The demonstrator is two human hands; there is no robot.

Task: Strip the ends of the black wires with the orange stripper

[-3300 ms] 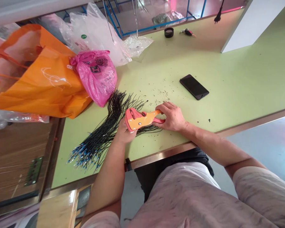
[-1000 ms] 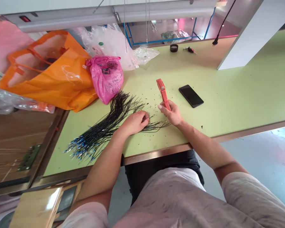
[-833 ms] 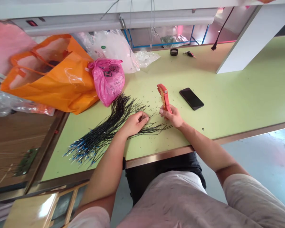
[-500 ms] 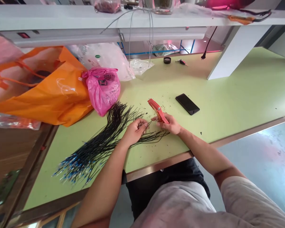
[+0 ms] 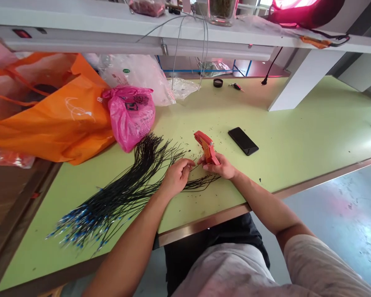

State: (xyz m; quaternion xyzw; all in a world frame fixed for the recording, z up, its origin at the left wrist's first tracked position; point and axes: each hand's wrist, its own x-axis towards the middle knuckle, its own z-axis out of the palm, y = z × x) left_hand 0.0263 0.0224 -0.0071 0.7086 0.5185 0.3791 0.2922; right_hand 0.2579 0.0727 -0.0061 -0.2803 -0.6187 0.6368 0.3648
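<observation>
Prob. a workshop: long bench [image 5: 297, 144] w/ wire bundle [image 5: 120, 185], hand tool [image 5: 207, 149].

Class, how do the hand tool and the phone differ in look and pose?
Colour: the hand tool is red and orange, while the phone is black.
Pose: the hand tool is held in the right hand, while the phone lies flat on the green table.
Both are longer than wide.

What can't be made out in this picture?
Head view:
Large orange bag: cut off by left edge.
Clear glass jar: cut off by top edge.
Red-and-orange handheld tool: handles partly hidden by right hand.
Thin black wires: partly hidden by left hand.
</observation>
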